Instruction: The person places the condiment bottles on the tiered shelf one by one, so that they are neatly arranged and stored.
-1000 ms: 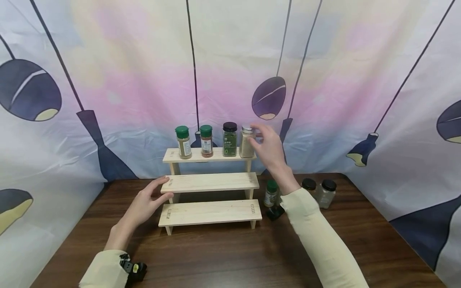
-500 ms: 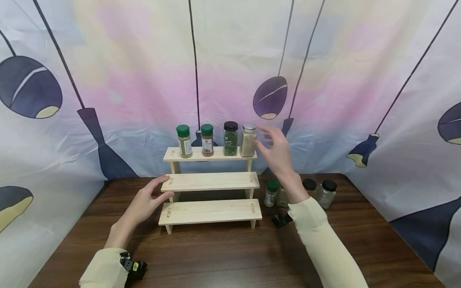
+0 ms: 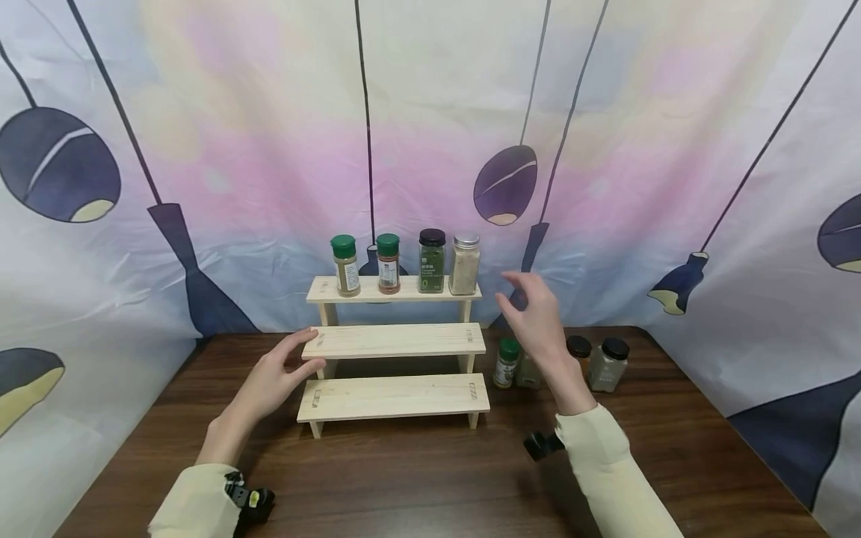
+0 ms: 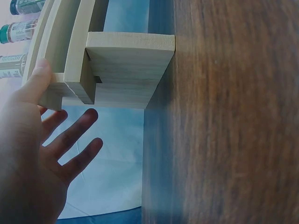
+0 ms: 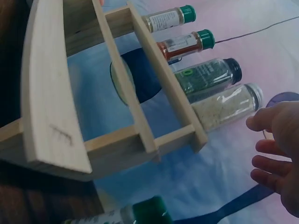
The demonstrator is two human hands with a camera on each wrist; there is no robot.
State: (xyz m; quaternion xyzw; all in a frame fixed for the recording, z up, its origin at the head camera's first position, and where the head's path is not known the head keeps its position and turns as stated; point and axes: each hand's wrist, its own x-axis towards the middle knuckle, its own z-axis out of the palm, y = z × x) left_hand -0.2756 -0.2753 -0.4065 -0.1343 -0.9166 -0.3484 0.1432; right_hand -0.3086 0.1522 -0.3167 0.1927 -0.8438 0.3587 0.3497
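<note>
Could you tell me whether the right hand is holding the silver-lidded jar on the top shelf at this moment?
No, the right hand hangs open in the air beside the rack, apart from the silver-lidded jar, which stands alone on the top shelf.

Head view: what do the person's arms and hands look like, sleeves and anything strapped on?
Both hands are bare, with no gloves or rings visible: left hand, right hand. Each arm wears a long pale cream sleeve of soft fabric reaching to the wrist. A small black device sits at each wrist: the left wrist device shows a yellowish mark, while the right wrist device looks plain black.
</note>
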